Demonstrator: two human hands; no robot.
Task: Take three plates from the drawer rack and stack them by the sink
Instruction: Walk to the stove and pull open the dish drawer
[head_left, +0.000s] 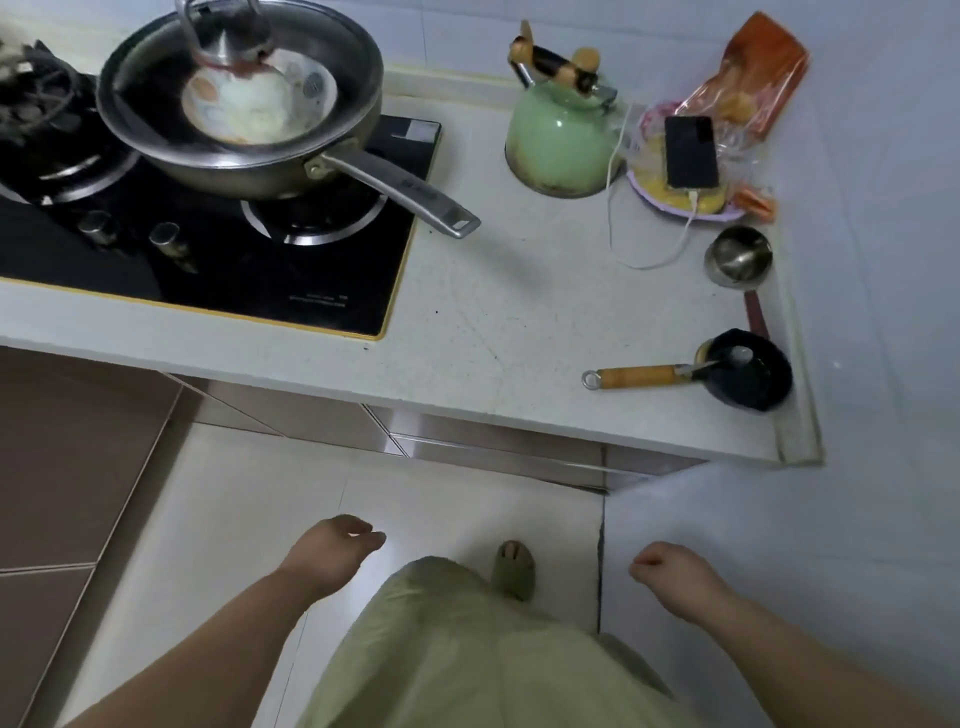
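My left hand (332, 551) hangs low over the floor in front of the counter, fingers loosely curled and holding nothing. Off to the right, near the wall, my right hand (670, 571) is curled into a loose fist, also with nothing in it. Below the white counter (467, 332) run brown cabinet and drawer fronts (498, 441) with a metal strip along them, all closed. No plates, drawer rack or sink are in view.
A black gas hob (218, 260) carries a lidded steel pan (239, 98) whose handle juts right. A green kettle (561, 135), a phone on a charging cable (691, 150), a steel cup (737, 254) and a small black pan (748, 371) stand on the counter. A wall closes off the right.
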